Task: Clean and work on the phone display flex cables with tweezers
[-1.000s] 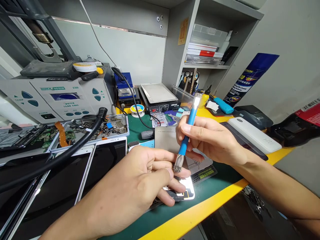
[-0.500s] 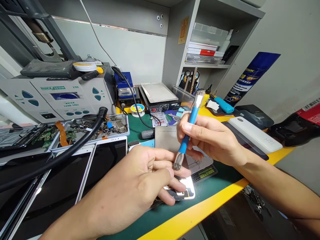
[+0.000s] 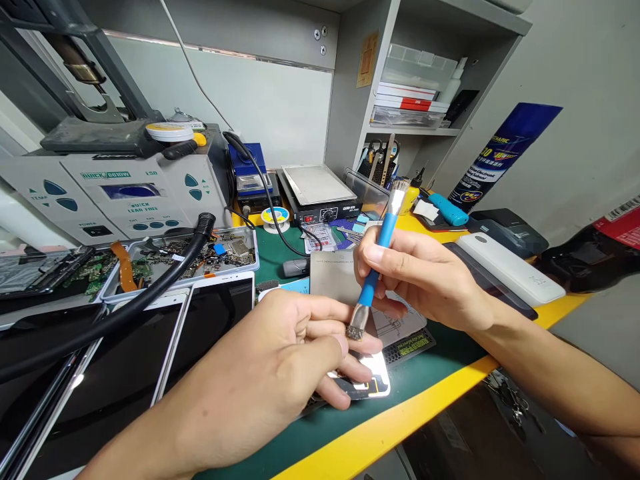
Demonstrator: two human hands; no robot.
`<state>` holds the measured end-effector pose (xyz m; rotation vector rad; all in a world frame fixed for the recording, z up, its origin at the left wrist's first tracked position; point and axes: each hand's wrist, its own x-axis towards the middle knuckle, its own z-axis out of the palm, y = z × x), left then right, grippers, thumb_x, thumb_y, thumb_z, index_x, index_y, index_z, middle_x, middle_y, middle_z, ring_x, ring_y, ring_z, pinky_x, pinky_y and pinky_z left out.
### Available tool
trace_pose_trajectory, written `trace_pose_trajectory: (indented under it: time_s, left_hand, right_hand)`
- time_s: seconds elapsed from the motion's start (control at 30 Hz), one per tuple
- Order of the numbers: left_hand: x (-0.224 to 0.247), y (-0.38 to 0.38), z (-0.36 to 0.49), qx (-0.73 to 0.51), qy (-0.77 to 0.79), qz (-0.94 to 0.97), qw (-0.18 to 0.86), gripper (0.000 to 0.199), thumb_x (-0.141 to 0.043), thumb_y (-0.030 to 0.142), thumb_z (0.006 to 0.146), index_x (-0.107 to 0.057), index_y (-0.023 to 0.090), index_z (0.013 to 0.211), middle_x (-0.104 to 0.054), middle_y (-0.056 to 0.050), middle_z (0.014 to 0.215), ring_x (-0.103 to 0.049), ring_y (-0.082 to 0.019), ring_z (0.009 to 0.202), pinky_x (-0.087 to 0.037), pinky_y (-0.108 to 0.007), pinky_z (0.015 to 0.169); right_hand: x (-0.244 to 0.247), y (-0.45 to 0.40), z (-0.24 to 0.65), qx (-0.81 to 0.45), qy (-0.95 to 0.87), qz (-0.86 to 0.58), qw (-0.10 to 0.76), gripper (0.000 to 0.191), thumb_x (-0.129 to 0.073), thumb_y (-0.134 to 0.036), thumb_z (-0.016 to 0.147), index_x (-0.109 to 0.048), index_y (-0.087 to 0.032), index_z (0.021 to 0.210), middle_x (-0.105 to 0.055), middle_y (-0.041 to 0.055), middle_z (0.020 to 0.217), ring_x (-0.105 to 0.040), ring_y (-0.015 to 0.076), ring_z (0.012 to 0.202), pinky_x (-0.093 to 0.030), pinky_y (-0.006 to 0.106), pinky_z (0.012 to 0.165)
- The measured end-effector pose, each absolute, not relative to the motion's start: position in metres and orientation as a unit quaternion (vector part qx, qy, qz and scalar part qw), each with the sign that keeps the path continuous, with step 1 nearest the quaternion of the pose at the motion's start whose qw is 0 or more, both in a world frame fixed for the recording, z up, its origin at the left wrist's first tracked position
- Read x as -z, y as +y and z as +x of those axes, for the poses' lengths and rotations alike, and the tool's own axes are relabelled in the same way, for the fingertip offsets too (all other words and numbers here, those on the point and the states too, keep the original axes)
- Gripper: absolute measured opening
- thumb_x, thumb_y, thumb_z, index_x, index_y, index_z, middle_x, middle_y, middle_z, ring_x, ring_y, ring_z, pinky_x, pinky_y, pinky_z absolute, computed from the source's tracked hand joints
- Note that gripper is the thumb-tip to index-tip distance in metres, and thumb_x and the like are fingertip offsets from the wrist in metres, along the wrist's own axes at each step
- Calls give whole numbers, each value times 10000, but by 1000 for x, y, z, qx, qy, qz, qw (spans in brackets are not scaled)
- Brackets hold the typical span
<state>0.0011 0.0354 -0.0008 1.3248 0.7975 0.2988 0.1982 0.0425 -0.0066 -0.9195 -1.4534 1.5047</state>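
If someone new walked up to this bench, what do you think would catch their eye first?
Probably the bright blue double-ended brush, held in the right hand with its lower bristles at the fingers of the left hand, in the middle of the view. Next might come the tall dark-blue spray can at the right by the wall, and the big grey QUICK station at the left behind a tray of circuit boards.

Green mat (image 3: 425, 373) on yellow bench (image 3: 345, 453); solder spool (image 3: 275, 219); hot plate (image 3: 320, 193).
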Motion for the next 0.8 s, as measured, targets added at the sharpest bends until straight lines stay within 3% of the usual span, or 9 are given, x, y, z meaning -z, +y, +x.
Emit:
trace_pose_trajectory:
  time_s: [0.27, 0.4, 0.8]
  left_hand:
    - [3, 36, -1, -141, 345, 604, 704, 187, -502, 157, 921, -688, 146, 904, -764, -57, 959, -737, -190, 879, -590, -199, 669]
    - [1, 35, -1, -130, 366, 585, 712, 174, -555, 188, 902, -687, 135, 1002, -754, -84, 1070, -734, -202, 911, -592, -210, 671]
    - [10, 38, 0, -141, 343, 607, 703, 209, -514, 173, 914, -703, 150, 1000, -763, -69, 980, -738, -205, 883, -598, -222, 664]
  right_hand:
    - [8, 41, 199, -595, -583, -375, 407, 238, -570, -320, 942, -529, -176, 756, -481, -26, 702, -399, 61, 461, -310, 197, 380]
    - [8, 41, 199, -591, -583, -380, 409, 246, -559, -314, 945, -526, -176, 744, -457, -27, 687, -400, 69, 467, -295, 198, 375]
    - [9, 46, 198, -604, -574, -375, 407, 237, -558, -315, 949, -532, -173, 761, -461, -29, 680, -414, 70, 469, -295, 192, 370]
